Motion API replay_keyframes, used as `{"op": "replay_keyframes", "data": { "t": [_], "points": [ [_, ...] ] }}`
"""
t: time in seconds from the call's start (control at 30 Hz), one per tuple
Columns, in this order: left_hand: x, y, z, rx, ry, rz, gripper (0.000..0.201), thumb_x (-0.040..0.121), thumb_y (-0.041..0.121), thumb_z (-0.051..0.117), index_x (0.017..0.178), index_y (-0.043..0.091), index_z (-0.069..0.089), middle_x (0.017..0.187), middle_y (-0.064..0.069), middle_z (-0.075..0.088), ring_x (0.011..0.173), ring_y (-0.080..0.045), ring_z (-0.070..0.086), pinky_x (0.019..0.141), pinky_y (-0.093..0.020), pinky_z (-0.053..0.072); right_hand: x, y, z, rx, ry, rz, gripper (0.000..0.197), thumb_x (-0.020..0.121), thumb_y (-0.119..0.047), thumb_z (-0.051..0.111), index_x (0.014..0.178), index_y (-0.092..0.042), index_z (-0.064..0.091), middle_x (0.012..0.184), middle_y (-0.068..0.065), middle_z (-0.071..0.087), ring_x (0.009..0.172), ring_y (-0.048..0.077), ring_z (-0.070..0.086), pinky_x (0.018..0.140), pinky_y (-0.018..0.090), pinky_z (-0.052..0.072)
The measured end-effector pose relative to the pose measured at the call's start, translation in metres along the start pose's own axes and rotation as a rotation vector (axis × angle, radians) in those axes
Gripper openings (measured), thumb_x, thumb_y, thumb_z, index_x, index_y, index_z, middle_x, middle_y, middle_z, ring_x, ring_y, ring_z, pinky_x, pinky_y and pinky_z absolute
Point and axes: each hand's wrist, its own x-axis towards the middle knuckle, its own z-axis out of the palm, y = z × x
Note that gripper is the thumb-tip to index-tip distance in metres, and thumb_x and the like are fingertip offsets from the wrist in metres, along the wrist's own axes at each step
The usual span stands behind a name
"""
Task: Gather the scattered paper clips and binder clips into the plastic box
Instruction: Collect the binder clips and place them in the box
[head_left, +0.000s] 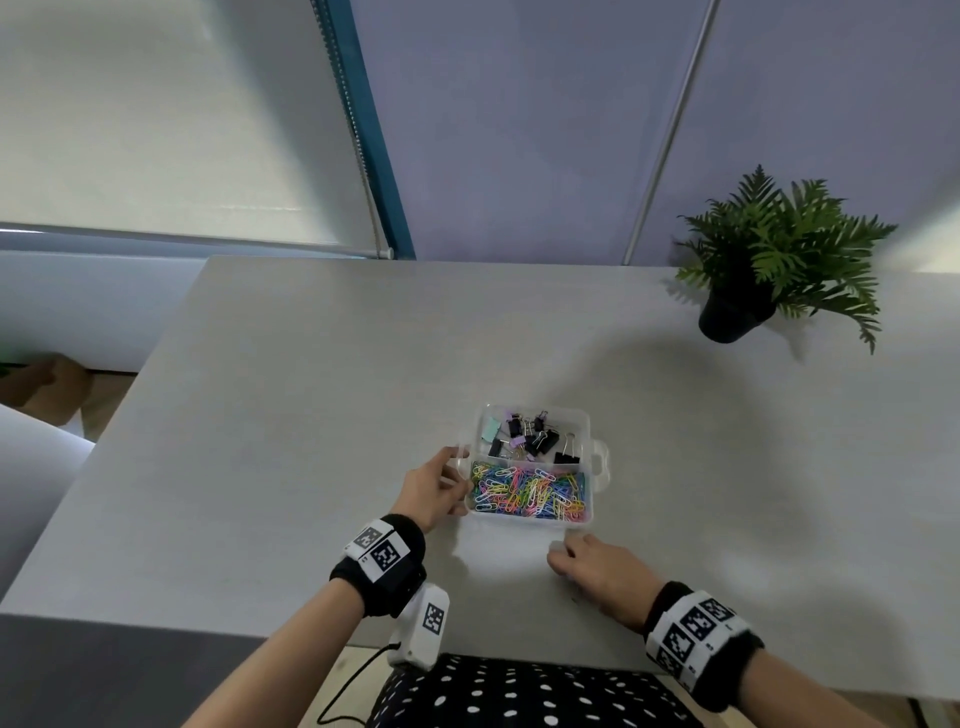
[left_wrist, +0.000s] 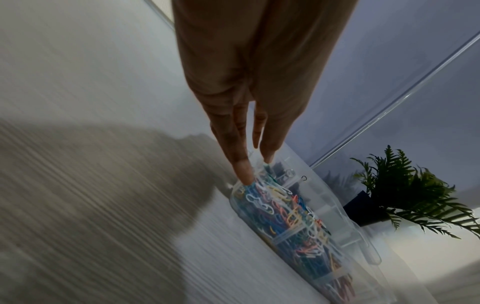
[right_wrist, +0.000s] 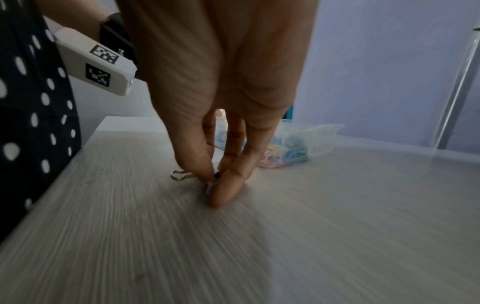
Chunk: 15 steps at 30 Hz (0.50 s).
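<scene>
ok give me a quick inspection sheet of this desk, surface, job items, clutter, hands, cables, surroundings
surface: pale wood-grain table, bare around the box.
job's things: clear plastic box with two compartments; binder clips in the far one, coloured paper clips in the near one; one binder clip on the table under the right hand.
clutter: potted fern at the far right corner.
hands: left hand touches the box's left end with straight fingers; right hand pinches the loose binder clip on the table.
cables: thin black cable hangs from the left wrist camera.
surroundings: roller blind, lilac partition.
</scene>
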Motion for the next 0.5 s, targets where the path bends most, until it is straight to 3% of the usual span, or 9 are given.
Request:
{"op": "replay_keyframes", "data": {
  "t": [0.07,0.17,0.27,0.37,0.4,0.5],
  "points": [
    [-0.002,0.0,0.0,-0.006,0.002,-0.003,0.036,0.088,0.002,0.056,0.122,0.012,0.05,0.086,-0.007,0.057,0.06,-0.014,0.061,0.052,-0.011,0.052,0.001,0.001,0.003,0.015,0.026,-0.014,0.024,0.089,-0.005,0.038,0.108,-0.018,0.031,0.115,0.016,0.046,0.103,0.031,0.046,0.067,0.039,0.037],
    [-0.005,-0.001,0.001,-0.02,0.004,0.002,0.037,0.088,0.0,0.055,0.122,0.011,0.05,0.091,-0.012,0.056,0.061,-0.014,0.06,0.05,-0.01,0.05,-0.002,0.006,0.0,0.12,0.012,-0.003,0.019,0.084,-0.005,0.042,0.102,-0.011,0.045,0.106,0.009,0.047,0.091,0.025,0.045,0.069,0.032,0.033],
    [-0.006,-0.002,0.001,-0.031,0.001,-0.001,0.037,0.088,0.0,0.055,0.122,0.012,0.05,0.091,-0.012,0.056,0.062,-0.013,0.06,0.051,-0.01,0.051,-0.007,0.015,-0.005,0.361,0.048,-0.013,0.014,0.075,-0.005,0.05,0.088,-0.012,0.05,0.085,-0.006,0.046,0.074,0.011,0.042,0.063,0.022,0.031],
    [-0.005,-0.003,0.001,-0.043,0.001,-0.018,0.038,0.087,0.0,0.057,0.123,0.011,0.05,0.086,-0.008,0.055,0.06,-0.014,0.059,0.054,-0.013,0.054,-0.016,0.02,-0.018,0.682,0.056,0.071,0.019,0.073,-0.004,0.059,0.082,-0.02,0.055,0.069,-0.012,0.051,0.06,0.001,0.048,0.061,0.013,0.041],
    [-0.005,-0.002,0.001,-0.042,-0.002,-0.025,0.039,0.087,0.001,0.057,0.123,0.012,0.05,0.085,-0.006,0.054,0.06,-0.014,0.06,0.055,-0.014,0.054,-0.02,0.019,-0.025,0.877,0.047,0.099,0.022,0.072,0.002,0.06,0.084,-0.016,0.056,0.068,-0.008,0.054,0.06,0.002,0.051,0.06,0.016,0.047],
    [-0.005,-0.001,0.002,-0.04,-0.008,-0.033,0.038,0.088,0.001,0.056,0.123,0.013,0.049,0.084,-0.004,0.054,0.06,-0.014,0.059,0.055,-0.015,0.054,-0.024,0.016,-0.051,1.38,0.088,0.085,0.026,0.072,0.017,0.059,0.093,0.002,0.054,0.07,0.008,0.058,0.06,0.023,0.058,0.055,0.031,0.054]
  ]
}}
